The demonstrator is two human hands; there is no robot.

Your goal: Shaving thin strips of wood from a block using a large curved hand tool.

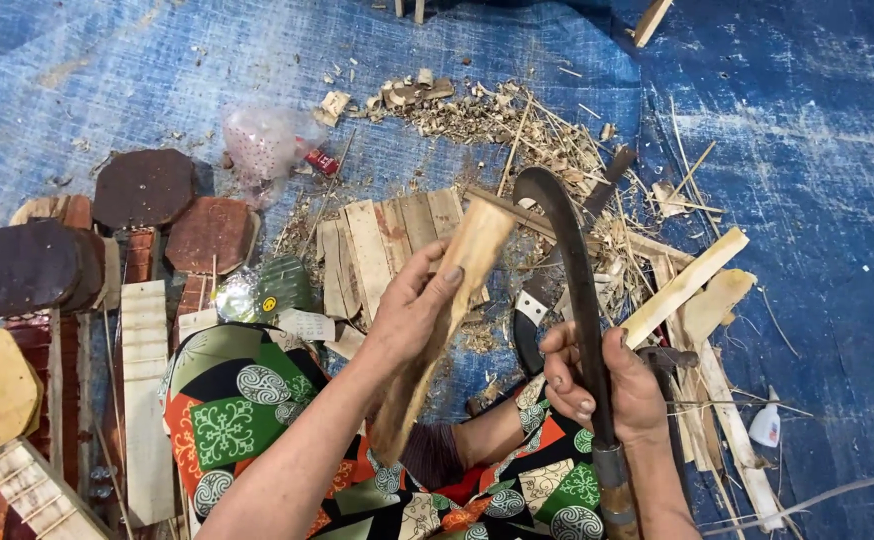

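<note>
I sit on a blue tarp [107, 70] spread over the floor, littered with wood shavings [497, 115], slats and dark octagonal wooden pieces [144, 187]. My left hand [412, 305] wraps its fingers [435, 292] around a pale wooden stick [452, 290], thumb behind it. The stick runs from my lap up and to the right, away from me. My right hand [607, 385] grips a curved blade [572, 260] just beside it.

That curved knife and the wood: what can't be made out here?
Head view:
- Knife handle end: cut off by the bottom edge.
- Wood piece lower end: lost against the patterned cloth.
- Left hand palm: faces away, against the wood.
- Right hand palm side: behind the knife.
- Small bottle: too small to identify.
</note>
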